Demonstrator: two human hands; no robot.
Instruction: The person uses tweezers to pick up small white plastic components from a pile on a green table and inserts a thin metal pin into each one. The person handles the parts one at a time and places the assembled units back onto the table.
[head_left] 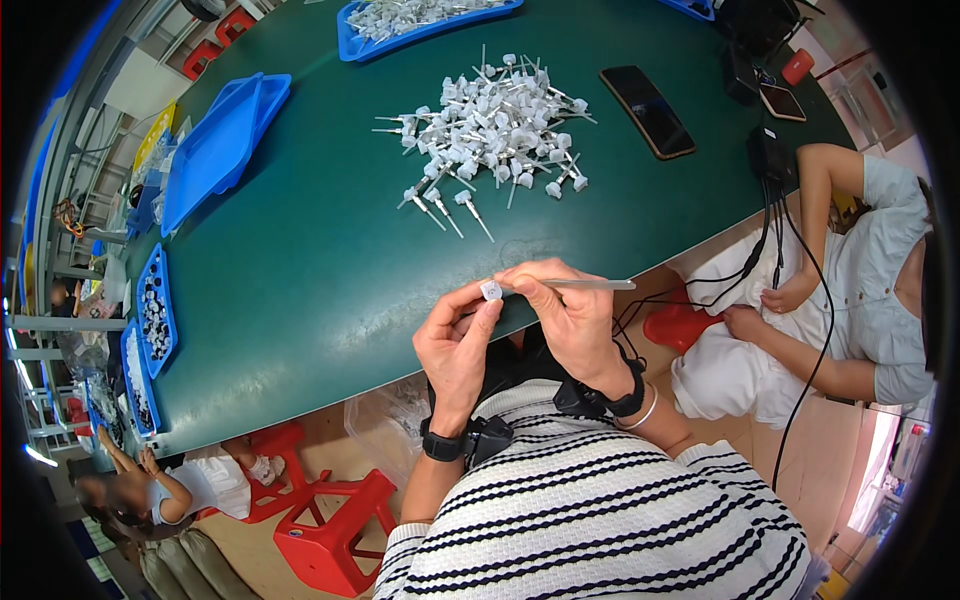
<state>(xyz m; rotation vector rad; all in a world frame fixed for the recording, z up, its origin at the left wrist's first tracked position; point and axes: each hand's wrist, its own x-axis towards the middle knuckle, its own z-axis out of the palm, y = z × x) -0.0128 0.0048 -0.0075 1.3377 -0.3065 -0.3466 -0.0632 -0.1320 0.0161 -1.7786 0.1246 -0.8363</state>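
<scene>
Close to the table's near edge, my two hands meet over a small white plastic pump head [491, 290]. My left hand [455, 345] pinches it between thumb and forefinger. A thin translucent tube [600, 285] runs out to the right through the closed fingers of my right hand [575, 325]. Where tube and pump head meet is hidden behind my fingers, so I cannot tell whether they are joined. Farther off on the table lies a heap of white pump heads with thin tubes [490, 125], a few of them loose at its near side.
Blue trays [215, 150] stand at the left of the green table [330, 260]; a filled blue tray [350, 45] is at the back. A phone [648, 110] lies right of the heap. Black cables [770, 200] hang beside a seated person [850, 280]. Red stools [325, 535] stand lower left.
</scene>
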